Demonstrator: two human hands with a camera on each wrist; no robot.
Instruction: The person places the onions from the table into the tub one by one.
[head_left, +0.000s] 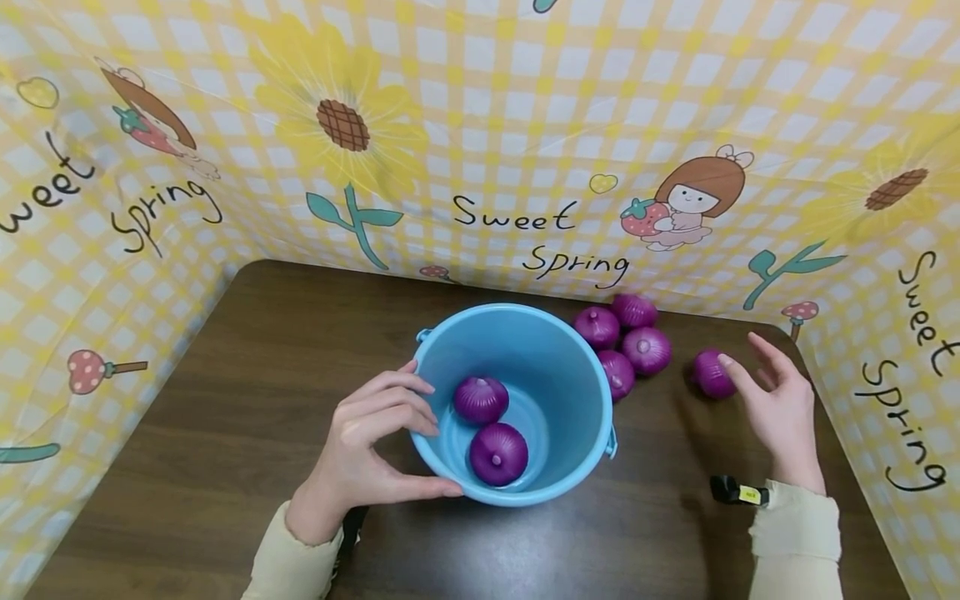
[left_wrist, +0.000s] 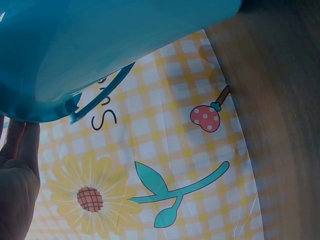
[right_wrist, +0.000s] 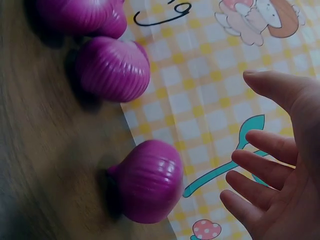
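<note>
My left hand (head_left: 367, 433) holds the rim of a light blue bucket (head_left: 573, 392), fingers over its left side and thumb along the front edge. Two purple onions, the upper one (head_left: 481, 400) and the lower one (head_left: 498, 454), lie at the bottom of the bucket. Over on the right, my right hand (head_left: 783, 408) hovers beside a single onion (head_left: 712, 373), its thumb overlapping it in the head view. In the right wrist view, the fingers are spread and apart from that onion (right_wrist: 150, 182).
Several more onions (head_left: 647, 351) are clustered behind the bucket's right side, near the back edge of the dark wooden table (head_left: 300, 333). A yellow checked cloth (head_left: 487, 125) with printed flowers and lettering rises along the back and both sides.
</note>
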